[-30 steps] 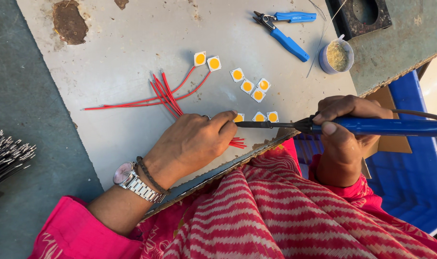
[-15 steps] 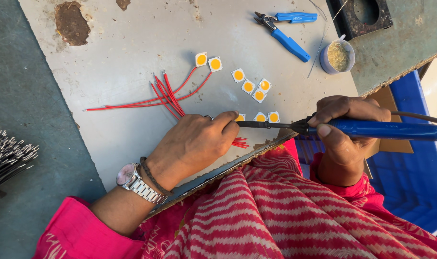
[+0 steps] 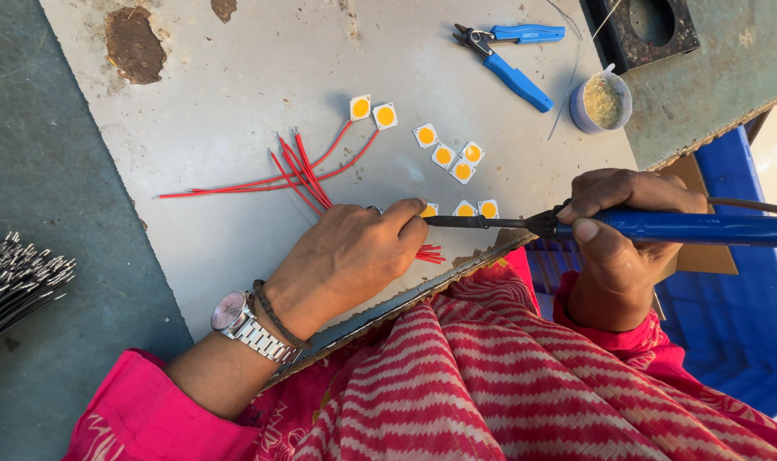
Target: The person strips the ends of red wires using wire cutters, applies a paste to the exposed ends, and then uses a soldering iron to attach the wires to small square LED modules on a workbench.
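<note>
- The right hand (image 3: 627, 230) is wrapped around the blue handle of a soldering iron (image 3: 661, 227), thumb pressed along the grip, at about 3 o'clock in the view.
- The iron lies nearly level, its dark metal tip pointing toward 9 o'clock and ending just at the fingertips of the left hand (image 3: 350, 256).
- The left hand rests palm-down on the grey board (image 3: 235, 94), fingers curled and drawn together at the tip of the iron; what they pinch is hidden under them, so I cannot tell.
- Short red wire ends (image 3: 428, 253) stick out from under the left hand at its 3 o'clock side.
- Three small white squares with yellow-orange centres, LED chips (image 3: 465, 208), sit in a row just above the iron's shaft, at 12 o'clock of it.
- Four more chips (image 3: 446, 152) lie clustered farther up the board.
- Two chips (image 3: 373, 112) at 11 o'clock of that cluster have long red wires (image 3: 260, 181) attached, running toward 8 o'clock.
- A silver wristwatch (image 3: 239, 320) and a dark band sit on the left wrist.
- Blue-handled pliers (image 3: 508, 53) lie at 1 o'clock of the board, well apart from both hands.
- A small round tub (image 3: 602, 101) with a yellowish filling stands just right of the pliers.
- A bundle of dark wires (image 3: 17, 277) with bare tips lies at the 9 o'clock edge of the view.
- Red-and-white striped cloth (image 3: 508, 384) covers the lap at 6 o'clock.
</note>
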`<move>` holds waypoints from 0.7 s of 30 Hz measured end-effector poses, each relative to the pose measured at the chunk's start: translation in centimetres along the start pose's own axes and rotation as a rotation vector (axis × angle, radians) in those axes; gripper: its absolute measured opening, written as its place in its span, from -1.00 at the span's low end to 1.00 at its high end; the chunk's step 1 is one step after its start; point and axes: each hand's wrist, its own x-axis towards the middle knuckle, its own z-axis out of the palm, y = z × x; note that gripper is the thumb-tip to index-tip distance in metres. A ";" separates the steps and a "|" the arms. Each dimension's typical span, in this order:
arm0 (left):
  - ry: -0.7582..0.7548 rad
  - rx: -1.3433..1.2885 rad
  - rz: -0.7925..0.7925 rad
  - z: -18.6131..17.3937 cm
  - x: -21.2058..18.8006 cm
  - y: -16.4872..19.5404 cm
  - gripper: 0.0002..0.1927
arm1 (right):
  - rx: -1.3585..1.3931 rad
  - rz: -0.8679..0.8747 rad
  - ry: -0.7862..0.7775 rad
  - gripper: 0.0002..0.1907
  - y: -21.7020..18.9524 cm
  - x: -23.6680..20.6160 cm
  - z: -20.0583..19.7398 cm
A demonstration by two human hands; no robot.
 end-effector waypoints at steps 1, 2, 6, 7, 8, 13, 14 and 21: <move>-0.001 -0.002 -0.002 0.0 0.0 0.0 -0.93 | 0.003 0.008 -0.004 -0.80 0.0 0.0 0.0; 0.001 0.001 -0.002 -0.1 0.0 0.0 -0.94 | 0.007 0.015 -0.009 -0.80 0.0 0.0 0.0; 0.008 0.004 -0.009 -0.1 0.0 0.1 -0.95 | -0.030 0.043 -0.057 -0.81 -0.5 0.1 0.0; 0.010 0.003 -0.011 -0.1 0.0 0.1 -0.95 | -0.043 0.048 -0.068 -0.81 -0.7 0.3 0.0; 0.013 -0.003 -0.010 -0.2 0.0 0.1 -0.94 | -0.057 0.053 -0.079 -0.82 -0.9 0.4 0.0; 0.020 -0.014 -0.007 -0.2 0.0 0.1 -0.92 | -0.097 0.034 -0.117 -0.81 -1.3 1.0 0.1; 0.013 -0.013 -0.009 -0.2 0.0 0.1 -0.93 | -0.103 0.025 -0.118 -0.81 -1.3 1.0 0.1; 0.016 -0.014 -0.010 -0.1 -0.1 0.1 -0.90 | -0.089 -0.012 -0.002 -0.81 -0.2 0.1 -0.8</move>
